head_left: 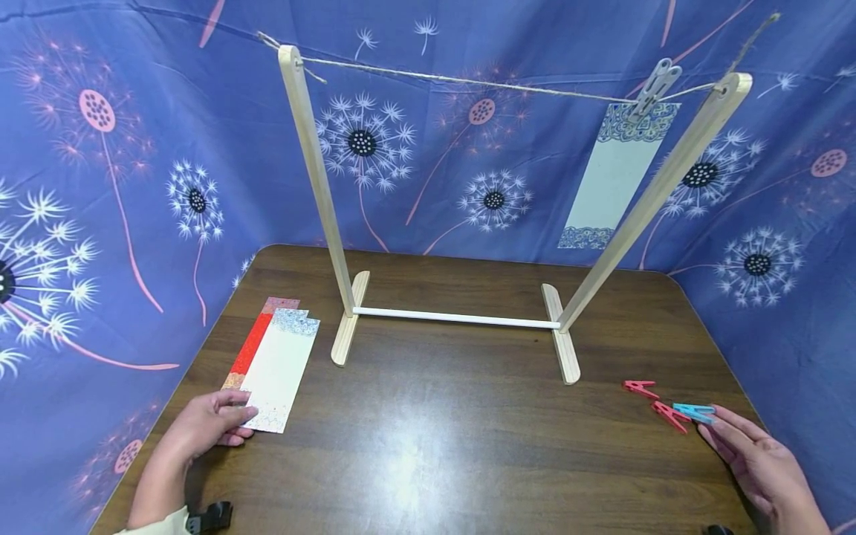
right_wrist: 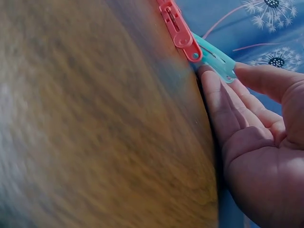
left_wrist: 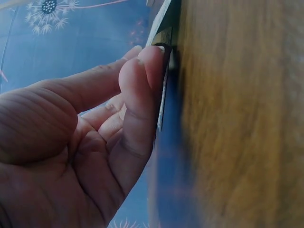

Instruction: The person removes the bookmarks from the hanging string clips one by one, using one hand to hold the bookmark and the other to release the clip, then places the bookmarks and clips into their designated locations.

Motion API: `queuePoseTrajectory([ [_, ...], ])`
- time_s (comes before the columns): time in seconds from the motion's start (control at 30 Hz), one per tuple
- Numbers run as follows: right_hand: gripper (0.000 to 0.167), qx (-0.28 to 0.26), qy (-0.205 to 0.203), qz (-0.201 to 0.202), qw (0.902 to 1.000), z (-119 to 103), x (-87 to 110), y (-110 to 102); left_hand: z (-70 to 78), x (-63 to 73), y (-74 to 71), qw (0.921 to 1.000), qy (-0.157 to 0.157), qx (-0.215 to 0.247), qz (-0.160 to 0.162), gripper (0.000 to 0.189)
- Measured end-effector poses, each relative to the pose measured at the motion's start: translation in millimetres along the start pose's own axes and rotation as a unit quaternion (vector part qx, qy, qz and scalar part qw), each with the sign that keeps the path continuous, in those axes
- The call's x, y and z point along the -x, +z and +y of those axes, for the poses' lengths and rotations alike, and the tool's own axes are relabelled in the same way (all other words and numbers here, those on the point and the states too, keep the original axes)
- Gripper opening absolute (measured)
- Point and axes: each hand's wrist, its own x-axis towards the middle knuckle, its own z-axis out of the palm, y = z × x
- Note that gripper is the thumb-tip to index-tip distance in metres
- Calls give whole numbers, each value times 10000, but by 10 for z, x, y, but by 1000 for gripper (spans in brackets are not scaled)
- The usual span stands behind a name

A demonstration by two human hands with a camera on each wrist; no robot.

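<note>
At nine o'clock on worktop (head_left: 435, 379), left hand (head_left: 210, 425) pinches white card (head_left: 279, 364) by edge; light touch should avoid creasing. At three, right hand (head_left: 756, 455), nearly closed, pinches blue peg (head_left: 693, 412); handle ends squeeze best.

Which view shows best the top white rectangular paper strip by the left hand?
The head view: the white rectangular paper strip shows its broad face, slightly covered by the left hand. The left wrist view shows paper nearly edge-on; the right wrist view, none.
</note>
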Motion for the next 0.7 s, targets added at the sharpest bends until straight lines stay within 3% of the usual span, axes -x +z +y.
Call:
queuePoseTrajectory([
  [0.33, 35, 892, -68, 292, 9956, -16, 16, 0, 3, 13, 19, 9995, -26, 254, 185, 46],
  [0.53, 33, 1104, 107, 450, 9928, -6, 22, 8, -18, 11, 10, 9992, -223, 189, 286, 46],
  [0.7, 35, 1133, 16, 461, 9925, 21, 44, 15, -22, 9, 13, 9984, -344, 247, 365, 41],
])
